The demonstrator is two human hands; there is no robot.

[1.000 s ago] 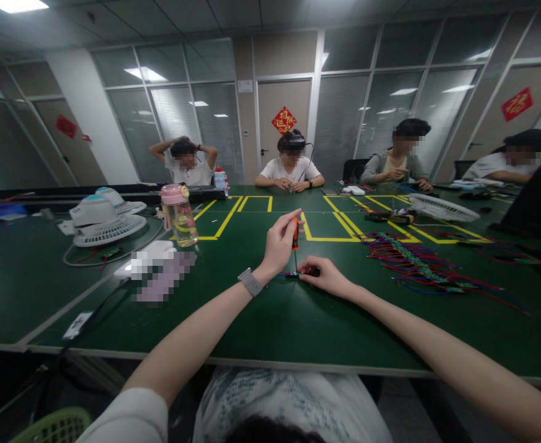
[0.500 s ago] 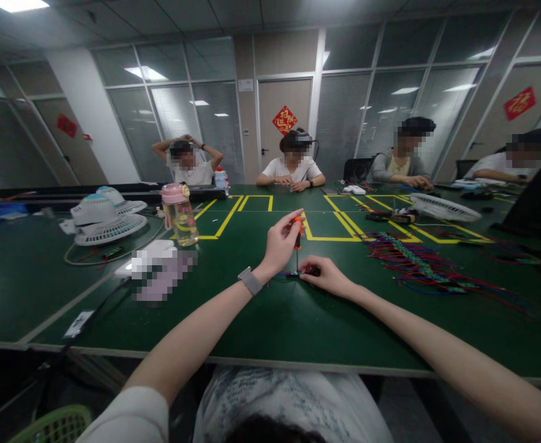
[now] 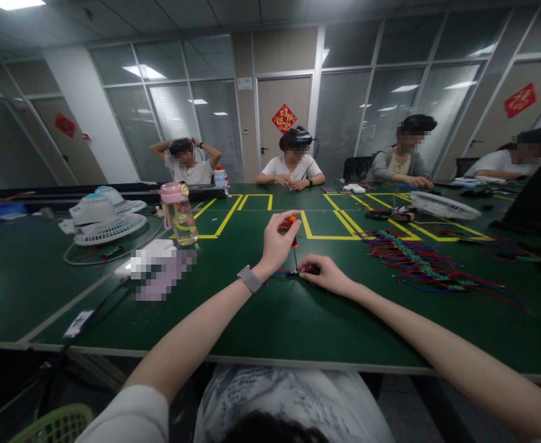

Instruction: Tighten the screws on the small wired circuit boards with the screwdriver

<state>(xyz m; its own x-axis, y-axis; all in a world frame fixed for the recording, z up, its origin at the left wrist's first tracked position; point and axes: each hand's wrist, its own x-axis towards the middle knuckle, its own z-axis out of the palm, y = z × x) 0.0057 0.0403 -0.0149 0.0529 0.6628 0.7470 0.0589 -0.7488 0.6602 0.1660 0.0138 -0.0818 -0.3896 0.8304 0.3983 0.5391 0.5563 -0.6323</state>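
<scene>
My left hand [image 3: 275, 246] is closed around the handle of an orange and black screwdriver [image 3: 294, 243]. Its thin shaft points down, slightly tilted, with the tip at a small circuit board [image 3: 291, 272] on the green table. Red and blue wires [image 3: 277, 271] trail from the board's left side. On the board's right end, my right hand [image 3: 329, 275] pinches with thumb and fingertips. Something dark, partly reddish, shows by the right fingers; what it is I cannot make out.
Right of my hands lies a row of small wired circuit boards [image 3: 411, 258]. A pink-lidded water bottle [image 3: 179, 215] and white fan parts [image 3: 109, 224] stand left. Yellow tape [image 3: 330, 238] marks the green table [image 3: 233, 332]. Several co-workers sit along the far side.
The screwdriver handle has tilted slightly left, and my left fingers have shifted and opened a little around it. My right hand stays at the board.
</scene>
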